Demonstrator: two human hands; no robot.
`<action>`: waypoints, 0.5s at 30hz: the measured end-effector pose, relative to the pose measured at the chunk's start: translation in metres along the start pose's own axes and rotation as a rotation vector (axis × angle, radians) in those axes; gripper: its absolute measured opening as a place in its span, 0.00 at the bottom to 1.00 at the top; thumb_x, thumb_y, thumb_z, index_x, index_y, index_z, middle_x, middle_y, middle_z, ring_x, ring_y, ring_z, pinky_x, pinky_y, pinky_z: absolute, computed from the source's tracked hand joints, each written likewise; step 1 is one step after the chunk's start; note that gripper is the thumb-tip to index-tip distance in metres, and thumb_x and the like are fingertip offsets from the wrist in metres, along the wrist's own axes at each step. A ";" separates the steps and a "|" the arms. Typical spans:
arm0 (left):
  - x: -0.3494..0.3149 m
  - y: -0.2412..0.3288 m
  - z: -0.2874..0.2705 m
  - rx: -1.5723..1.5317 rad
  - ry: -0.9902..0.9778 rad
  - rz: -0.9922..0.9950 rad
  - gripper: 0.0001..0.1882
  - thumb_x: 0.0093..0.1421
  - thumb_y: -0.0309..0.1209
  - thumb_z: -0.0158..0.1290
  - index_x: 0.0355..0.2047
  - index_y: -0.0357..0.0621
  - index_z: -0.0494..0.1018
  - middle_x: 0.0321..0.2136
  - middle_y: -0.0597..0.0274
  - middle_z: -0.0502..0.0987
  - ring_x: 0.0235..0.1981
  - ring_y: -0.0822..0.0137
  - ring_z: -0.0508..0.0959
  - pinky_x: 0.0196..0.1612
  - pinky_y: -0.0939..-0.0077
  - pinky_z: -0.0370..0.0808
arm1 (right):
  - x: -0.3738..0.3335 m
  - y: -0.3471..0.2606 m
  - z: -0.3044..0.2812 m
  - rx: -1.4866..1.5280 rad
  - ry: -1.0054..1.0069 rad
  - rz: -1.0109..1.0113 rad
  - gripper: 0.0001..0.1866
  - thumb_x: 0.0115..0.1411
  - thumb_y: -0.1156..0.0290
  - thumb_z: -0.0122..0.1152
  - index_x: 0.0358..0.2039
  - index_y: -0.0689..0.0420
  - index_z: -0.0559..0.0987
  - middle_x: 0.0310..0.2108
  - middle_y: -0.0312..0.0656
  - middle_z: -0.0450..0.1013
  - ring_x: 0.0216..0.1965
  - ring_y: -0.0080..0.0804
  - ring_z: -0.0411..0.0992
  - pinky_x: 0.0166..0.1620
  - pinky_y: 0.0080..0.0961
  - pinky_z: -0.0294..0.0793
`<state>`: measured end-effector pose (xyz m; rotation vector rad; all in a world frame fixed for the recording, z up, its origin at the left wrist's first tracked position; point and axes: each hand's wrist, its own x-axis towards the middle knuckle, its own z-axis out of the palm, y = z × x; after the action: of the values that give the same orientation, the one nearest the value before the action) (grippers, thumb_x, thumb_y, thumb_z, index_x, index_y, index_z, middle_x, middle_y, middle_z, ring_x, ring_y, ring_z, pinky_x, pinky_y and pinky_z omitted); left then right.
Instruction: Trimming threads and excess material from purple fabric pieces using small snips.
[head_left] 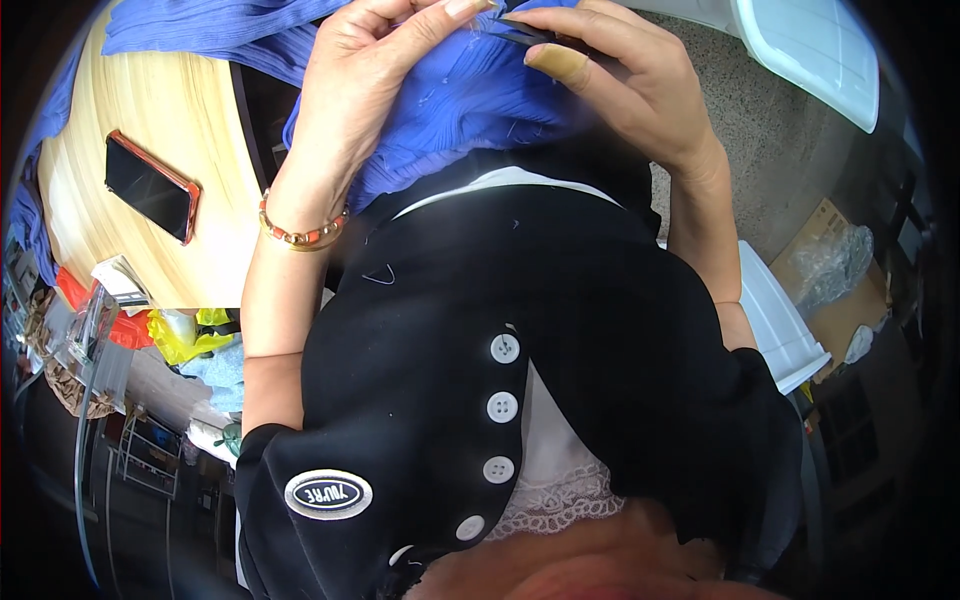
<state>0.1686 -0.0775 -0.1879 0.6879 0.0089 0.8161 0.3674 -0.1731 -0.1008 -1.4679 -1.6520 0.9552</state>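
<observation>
Blue ribbed knit fabric lies gathered over my lap and runs up to the top edge of the view. My left hand is closed on it, thumb and fingers pinched together near the top edge. Opposite, my right hand grips a slim black pointed tool; whether it is thread snips or tweezers I cannot make out. Its tip lies close to the left fingertips, at the fabric. A tan covering wraps the right thumb's end. Loose pale threads cling to the knit.
At left, a phone in a red case lies on a light wooden table, with more blue knit along its far edge. Yellow and red bags sit below it. White plastic bins and cardboard with clear wrap stand at right.
</observation>
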 end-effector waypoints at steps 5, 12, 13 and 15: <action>0.008 0.038 0.047 0.579 0.473 -0.495 0.06 0.67 0.26 0.57 0.40 0.38 0.80 0.33 0.70 0.81 0.33 0.82 0.75 0.38 0.89 0.71 | 0.014 0.049 0.023 0.184 0.244 -0.650 0.14 0.59 0.70 0.70 0.43 0.64 0.84 0.24 0.45 0.73 0.23 0.35 0.71 0.27 0.28 0.68; 0.003 0.001 0.008 0.021 -0.012 0.021 0.06 0.67 0.26 0.56 0.41 0.37 0.80 0.34 0.69 0.81 0.34 0.81 0.75 0.39 0.88 0.71 | 0.010 -0.009 0.000 -0.040 -0.026 -0.031 0.14 0.58 0.70 0.71 0.41 0.64 0.84 0.23 0.45 0.72 0.22 0.35 0.71 0.27 0.28 0.67; 0.004 0.001 0.009 0.019 -0.020 0.016 0.06 0.68 0.26 0.56 0.41 0.36 0.80 0.34 0.68 0.81 0.34 0.81 0.76 0.39 0.88 0.72 | 0.009 -0.009 0.000 -0.042 -0.023 -0.030 0.14 0.58 0.70 0.71 0.41 0.64 0.84 0.23 0.45 0.72 0.22 0.35 0.71 0.27 0.28 0.67; 0.009 0.028 0.037 0.288 0.211 -0.263 0.06 0.68 0.26 0.56 0.41 0.36 0.80 0.34 0.68 0.81 0.34 0.81 0.76 0.40 0.88 0.72 | 0.007 -0.007 -0.001 -0.021 0.004 -0.020 0.13 0.58 0.71 0.71 0.41 0.65 0.84 0.23 0.45 0.73 0.22 0.35 0.71 0.27 0.28 0.67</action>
<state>0.1658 -0.0789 -0.1410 0.8479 0.4068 0.6355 0.3642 -0.1671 -0.0937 -1.4634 -1.6761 0.9257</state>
